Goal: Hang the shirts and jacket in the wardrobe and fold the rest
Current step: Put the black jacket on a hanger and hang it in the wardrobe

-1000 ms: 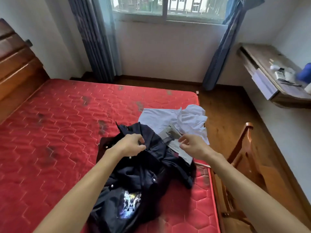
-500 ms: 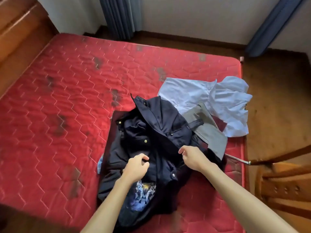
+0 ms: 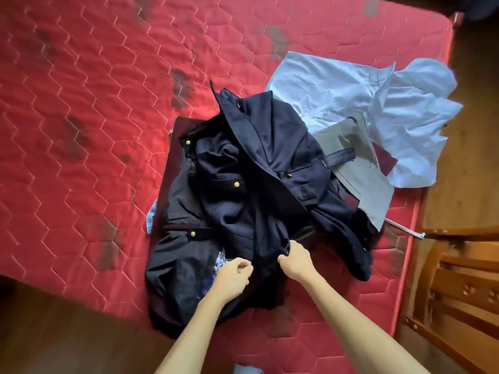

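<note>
Beneath your right hand point(image 3: 294, 259), which pinches its front edge, the jacket point(image 3: 256, 171) lies crumpled on the mattress point(image 3: 81, 103). Your left hand point(image 3: 233, 275) curls just beside; its grip is unclear. Gather both front edges evenly before lifting.

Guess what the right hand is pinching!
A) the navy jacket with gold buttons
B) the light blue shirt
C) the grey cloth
A: the right hand pinches a fold of the navy jacket, while the light blue shirt lies farther off with no hand on it.
</note>
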Demonstrator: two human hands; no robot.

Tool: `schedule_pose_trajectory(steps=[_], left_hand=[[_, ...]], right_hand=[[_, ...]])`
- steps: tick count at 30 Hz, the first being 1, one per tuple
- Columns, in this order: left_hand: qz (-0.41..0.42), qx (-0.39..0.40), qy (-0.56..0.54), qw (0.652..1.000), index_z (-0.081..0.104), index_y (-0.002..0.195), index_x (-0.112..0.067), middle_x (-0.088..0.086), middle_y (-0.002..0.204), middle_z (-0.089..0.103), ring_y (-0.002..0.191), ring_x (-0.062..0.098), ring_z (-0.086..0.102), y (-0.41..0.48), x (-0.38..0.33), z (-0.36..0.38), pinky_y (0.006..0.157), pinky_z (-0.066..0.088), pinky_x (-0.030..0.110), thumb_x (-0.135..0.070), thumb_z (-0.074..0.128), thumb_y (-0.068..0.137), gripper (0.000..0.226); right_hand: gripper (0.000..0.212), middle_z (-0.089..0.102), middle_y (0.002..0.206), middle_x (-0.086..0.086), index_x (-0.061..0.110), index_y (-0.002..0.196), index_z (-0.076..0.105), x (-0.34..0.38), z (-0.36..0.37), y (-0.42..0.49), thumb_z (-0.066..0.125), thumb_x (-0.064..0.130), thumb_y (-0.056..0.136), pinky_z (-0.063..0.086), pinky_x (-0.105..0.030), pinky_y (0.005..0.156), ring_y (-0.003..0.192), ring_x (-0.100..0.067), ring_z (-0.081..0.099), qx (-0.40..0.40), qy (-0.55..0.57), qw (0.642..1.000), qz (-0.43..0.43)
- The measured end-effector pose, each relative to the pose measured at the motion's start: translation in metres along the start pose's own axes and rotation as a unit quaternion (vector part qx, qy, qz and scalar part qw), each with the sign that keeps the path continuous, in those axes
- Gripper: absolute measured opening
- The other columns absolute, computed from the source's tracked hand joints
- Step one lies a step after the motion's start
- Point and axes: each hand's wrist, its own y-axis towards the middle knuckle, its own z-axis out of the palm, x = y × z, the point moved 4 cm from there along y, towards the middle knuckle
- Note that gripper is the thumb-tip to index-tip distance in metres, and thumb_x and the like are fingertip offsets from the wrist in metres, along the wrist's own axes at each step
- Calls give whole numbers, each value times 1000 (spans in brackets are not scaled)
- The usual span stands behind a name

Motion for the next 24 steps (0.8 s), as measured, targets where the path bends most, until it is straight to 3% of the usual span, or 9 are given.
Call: schedule_pose_trajectory(steps=[2, 4, 8, 10, 12, 15, 17, 20, 24], left_hand=[[-39, 19, -81, 996, 58, 96, -22, 5, 95, 62, 72, 13, 58, -14, -16, -5, 60, 47, 28, -40, 48, 101, 22], [-75, 43, -171, 981, 57, 98, -24, 9, 101, 67, 91, 23, 66, -35, -41, -12, 73, 56, 37, -56, 41, 101, 36], [-15, 146, -385, 911, 67, 121, -11, 14, 114, 72, 100, 29, 70, -71, -111, -19, 84, 55, 41, -72, 38, 92, 73], [12, 173, -418, 892, 68, 124, -7, 19, 123, 68, 114, 32, 66, -91, -149, -24, 101, 49, 46, -71, 44, 92, 75], [22, 138, -413, 900, 65, 126, 0, 22, 123, 67, 117, 35, 64, -111, -177, -31, 106, 47, 46, -56, 54, 95, 65], [84, 35, -359, 929, 61, 122, 5, 16, 103, 72, 90, 28, 71, -138, -198, -44, 75, 59, 34, -16, 57, 98, 32], [142, -3, -301, 943, 67, 112, 7, 14, 93, 75, 79, 23, 73, -166, -207, -53, 62, 57, 27, -1, 55, 94, 22], [205, -30, -282, 937, 69, 95, 7, 13, 80, 74, 65, 18, 71, -211, -223, -71, 56, 54, 24, 7, 54, 92, 15], [258, -21, -282, 924, 69, 91, 6, 16, 77, 68, 58, 18, 65, -270, -259, -86, 55, 53, 24, 7, 51, 89, 18]], right_hand=[[11, 65, 88, -10, 14, 85, 54, 18, -7, -10, 54, 4, 82, 56, -41, 78, 77, -24, 67, 41, 95, 994, -29], [15, 59, 79, -5, 13, 84, 56, 45, -28, -31, 53, -1, 82, 56, -35, 69, 67, -16, 59, 78, 213, 973, -50], [19, 63, 80, 0, 9, 88, 64, 89, -82, -84, 51, -4, 83, 52, -23, 61, 72, -12, 59, 102, 347, 925, -113], [19, 62, 86, -3, 4, 92, 65, 103, -94, -115, 53, -3, 79, 52, -25, 61, 77, -16, 60, 125, 340, 920, -152], [23, 59, 88, 1, 4, 91, 65, 110, -98, -145, 58, 6, 69, 52, -27, 62, 79, -16, 60, 136, 317, 920, -185], [32, 63, 82, -3, 5, 99, 70, 108, -110, -183, 60, 12, 69, 53, -27, 70, 79, -12, 59, 148, 302, 915, -223], [34, 70, 99, -11, 13, 110, 72, 102, -120, -205, 68, 20, 77, 53, -31, 83, 93, -15, 62, 188, 312, 901, -236], [49, 70, 112, -13, 12, 115, 71, 96, -138, -226, 68, 50, 84, 50, -36, 92, 105, -24, 65, 190, 373, 882, -215], [47, 74, 108, -14, 13, 127, 63, 89, -172, -230, 49, 48, 99, 57, -38, 85, 103, -26, 71, 76, 457, 872, -160]])
